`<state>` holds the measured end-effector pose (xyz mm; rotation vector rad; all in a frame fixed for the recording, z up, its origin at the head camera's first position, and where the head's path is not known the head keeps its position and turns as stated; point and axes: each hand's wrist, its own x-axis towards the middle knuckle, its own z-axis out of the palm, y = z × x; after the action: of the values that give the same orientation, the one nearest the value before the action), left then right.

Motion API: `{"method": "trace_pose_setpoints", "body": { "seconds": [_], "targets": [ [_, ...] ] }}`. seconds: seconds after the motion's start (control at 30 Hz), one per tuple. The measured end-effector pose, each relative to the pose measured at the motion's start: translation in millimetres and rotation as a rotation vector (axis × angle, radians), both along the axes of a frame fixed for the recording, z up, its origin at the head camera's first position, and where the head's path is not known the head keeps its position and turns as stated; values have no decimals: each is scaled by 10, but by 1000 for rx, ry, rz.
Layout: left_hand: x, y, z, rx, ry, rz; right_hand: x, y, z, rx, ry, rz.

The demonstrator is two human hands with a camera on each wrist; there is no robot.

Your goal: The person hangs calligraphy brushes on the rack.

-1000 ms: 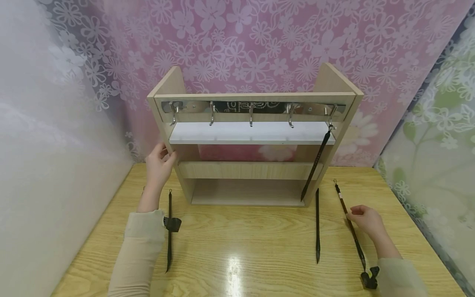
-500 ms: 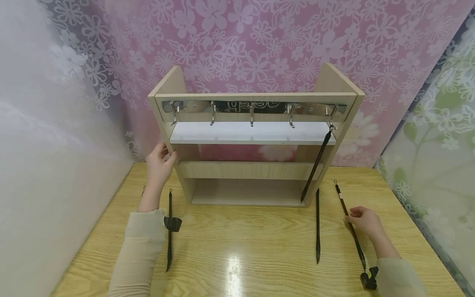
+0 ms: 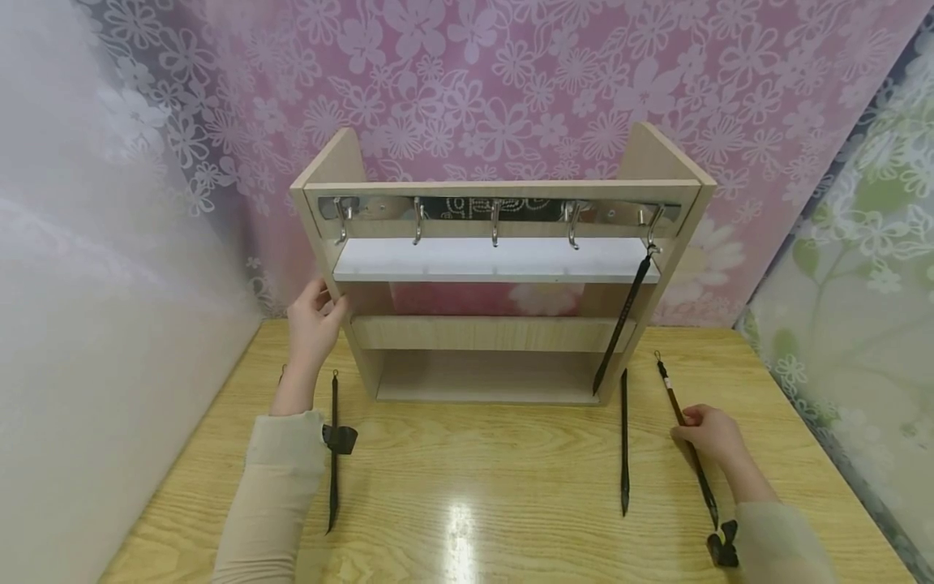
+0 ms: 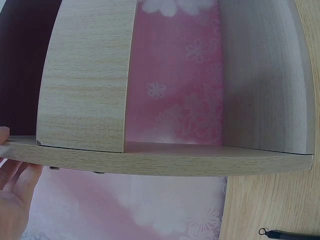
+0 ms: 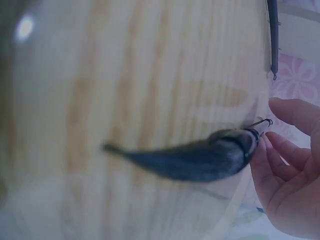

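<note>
My left hand (image 3: 312, 323) grips the left side panel of a pale wooden rack (image 3: 481, 334); in the left wrist view, fingers lie on both sides of that panel's edge. On the table at right lies a dark writing brush (image 3: 672, 397) with a hanging loop, its bristles (image 5: 200, 160) pointing toward me. My right hand (image 3: 717, 442) is at the middle of its handle. In the right wrist view, the thumb and fingers stand apart on either side of the handle, with a gap between them. Another brush (image 3: 622, 324) hangs from the rack's rightmost hook.
A metal rail with several hooks (image 3: 495, 225) crosses the rack's front, above a white shelf (image 3: 467, 259). One brush (image 3: 624, 454) lies just right of the rack, another brush (image 3: 334, 495) under the left wrist. A further loop (image 3: 282, 371) shows beside the left forearm. Patterned cloth walls enclose the table.
My right hand has shifted slightly left, so its thumb now reaches past the brush handle. The left hand stays on the rack, and the brushes have not visibly moved.
</note>
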<state>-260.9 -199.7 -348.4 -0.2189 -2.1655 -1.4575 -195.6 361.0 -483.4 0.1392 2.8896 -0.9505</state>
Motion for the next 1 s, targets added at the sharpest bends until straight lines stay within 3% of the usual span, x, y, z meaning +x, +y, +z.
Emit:
{"method": "trace_pose_setpoints", "body": {
  "seconds": [0.47, 1.0],
  "targets": [
    [-6, -8, -13, -4, -3, -5, -41, 6, -69, 38, 38, 9],
    [3, -6, -5, -2, -3, -5, -24, -42, 5, 34, 37, 29]
  ]
}}
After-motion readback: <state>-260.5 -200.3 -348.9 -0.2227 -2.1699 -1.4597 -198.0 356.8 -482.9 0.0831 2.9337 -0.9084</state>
